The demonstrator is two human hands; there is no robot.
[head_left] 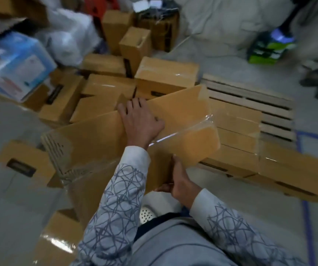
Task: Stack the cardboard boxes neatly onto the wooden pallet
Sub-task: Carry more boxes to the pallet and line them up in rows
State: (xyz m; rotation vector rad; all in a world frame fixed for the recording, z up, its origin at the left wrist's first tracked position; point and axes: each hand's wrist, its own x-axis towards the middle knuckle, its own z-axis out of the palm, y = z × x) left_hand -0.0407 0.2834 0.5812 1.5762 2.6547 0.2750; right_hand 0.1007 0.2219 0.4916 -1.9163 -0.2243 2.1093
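Head view: a person holds a long box (97, 135) with both hands. It lies slantwise across the picture, between a pile (106, 87) of more boxes at left and the pallet (250, 93) at right. Its right end overlaps, in view, the row (236, 121) of boxes already on the pallet. The left hand (141, 121) lies palm down on the top face, with the fingers hooked over the far edge and the thumb flat on the cardboard, grasping the box. The right hand (179, 181) grasps the near lower edge, thumb up against the side and fingers underneath. Clear tape (192, 135) shines on the right end.

The pallet is of pale wooden slats and sits on the grey floor (231, 58). The row lies flat, side by side, on its near part, and the far slats show beyond. One more carton (298, 169) lies just right of the row; whether it rests on the pallet cannot be told.

In the pile some boxes stand upright and some lie flat. A blue-and-white bin (14, 62) sits at far left, white bags (68, 35) behind it. A blue line (307, 208) runs along the floor at right. A white shoe (154, 210) shows under the box.
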